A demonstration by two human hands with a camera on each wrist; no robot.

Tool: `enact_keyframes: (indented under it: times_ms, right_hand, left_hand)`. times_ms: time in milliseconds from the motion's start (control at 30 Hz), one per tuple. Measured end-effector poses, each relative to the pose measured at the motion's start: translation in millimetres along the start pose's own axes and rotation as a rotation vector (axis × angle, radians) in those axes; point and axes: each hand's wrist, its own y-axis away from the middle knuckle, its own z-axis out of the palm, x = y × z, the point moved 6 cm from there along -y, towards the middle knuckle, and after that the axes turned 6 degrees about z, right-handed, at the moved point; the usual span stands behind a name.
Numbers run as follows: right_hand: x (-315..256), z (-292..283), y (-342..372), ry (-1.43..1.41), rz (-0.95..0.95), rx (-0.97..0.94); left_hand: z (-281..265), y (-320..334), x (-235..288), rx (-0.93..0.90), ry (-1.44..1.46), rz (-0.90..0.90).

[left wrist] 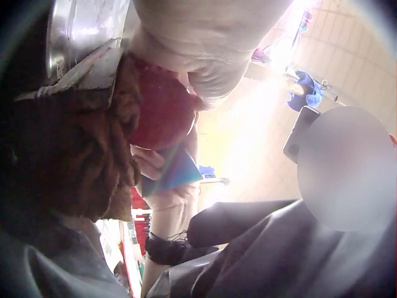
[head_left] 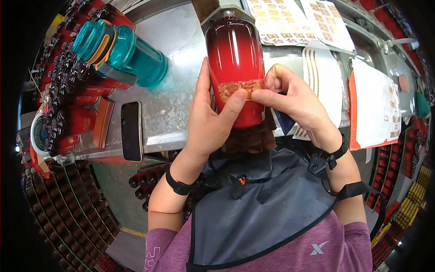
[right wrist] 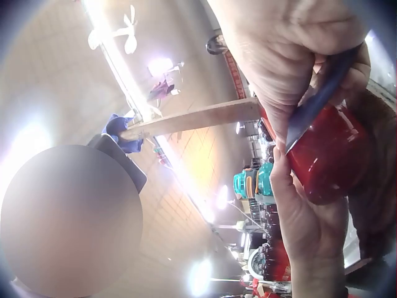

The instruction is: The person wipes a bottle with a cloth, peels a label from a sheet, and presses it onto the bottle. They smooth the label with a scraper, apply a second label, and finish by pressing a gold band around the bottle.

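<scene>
A glossy red bottle point(head_left: 235, 54), darker toward its neck, lies with its base toward the person. Around its lower body runs a gold patterned sticker point(head_left: 226, 89). My left hand point(head_left: 209, 115) holds the bottle from the left, its thumb pressing on the sticker. From the other side my right hand point(head_left: 297, 96) has its thumb tip on the sticker's right part, close to the left thumb. Its curled fingers hold a flat dark blue piece point(right wrist: 324, 93), which sticks out below the palm. Brown cloth point(head_left: 251, 139) lies under the bottle's base.
On the metal table are a teal water bottle point(head_left: 140, 61), a phone point(head_left: 131, 131) and a brown case point(head_left: 103, 122). Sheets of gold stickers point(head_left: 283, 20) lie at the back right, near a strip sheet point(head_left: 322, 86) and a white paper stack point(head_left: 374, 102). Many red bottles point(head_left: 81, 113) stand left.
</scene>
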Motion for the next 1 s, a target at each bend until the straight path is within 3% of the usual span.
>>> enact_keyframes:
  times_ms: [67, 467, 667, 767, 867, 1000]
  right_hand:
    - [0.0, -0.5, -0.7, 0.005, 0.007, 0.009]
    - [5.7, -3.5, -5.0, 0.026, -0.001, 0.021]
    - [1.9, -10.8, 4.8, -0.034, 0.091, 0.08]
    - [0.0, -13.9, 11.7, 0.009, 0.002, 0.08]
    - [-15.4, -1.3, 28.7, 0.173, -0.214, 0.084]
    - [-4.1, -10.3, 32.3, -0.054, 0.032, 0.004]
  left_hand:
    - [1.0, 0.3, 0.3, 0.021, 0.085, -0.06]
    - [2.3, -1.2, 0.1, -0.021, 0.13, -0.03]
    - [3.4, 0.1, 3.8, 0.015, 0.106, -0.035]
    - [2.4, -0.4, 2.5, 0.009, 0.07, -0.055]
    - [1.4, -2.0, 1.2, -0.037, 0.061, -0.038]
    - [-2.8, 1.9, -1.3, -0.002, 0.112, -0.079]
